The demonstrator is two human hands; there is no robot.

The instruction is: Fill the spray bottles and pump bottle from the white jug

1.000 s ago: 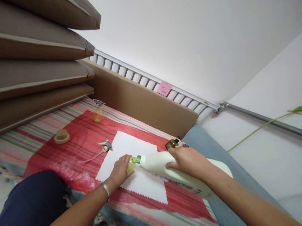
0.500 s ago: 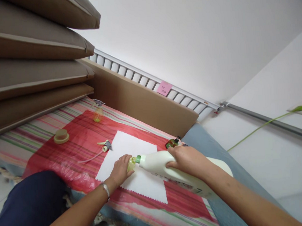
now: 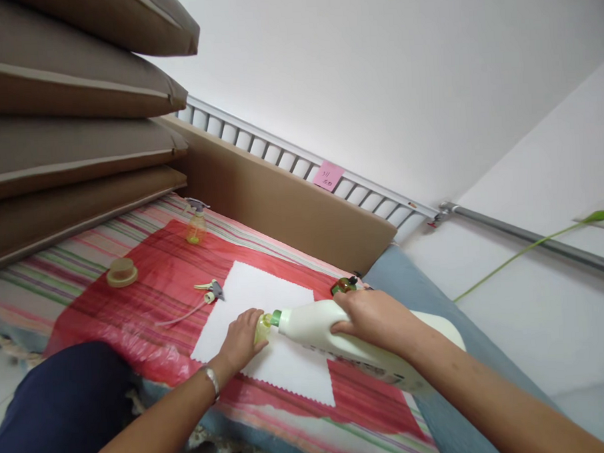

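Observation:
My left hand (image 3: pixel 243 337) is wrapped round a small clear yellowish bottle (image 3: pixel 262 329), its neck facing right. In my right hand (image 3: pixel 373 320) lies a large pale green jug (image 3: pixel 313 319), tipped on its side. The jug's green spout (image 3: pixel 276 318) meets the small bottle's mouth. Both are over a white cloth with zigzag edges (image 3: pixel 288 374). A detached spray trigger head (image 3: pixel 214 292) with a thin tube lies left of the cloth. Whether liquid is flowing cannot be made out.
A spray bottle (image 3: pixel 196 228) stands at the back left, and a round pale yellow cap (image 3: pixel 122 272) lies nearer. Behind my right hand is a brown bottle (image 3: pixel 343 287). Red plastic sheeting (image 3: pixel 154 280) covers the striped cloth. Stacked cushions (image 3: pixel 78 143) rise at left; a brown board (image 3: pixel 280 194) stands behind.
Almost nothing differs. Both hands, the small bottle and the tipped jug keep the same places; the view has shifted very slightly.

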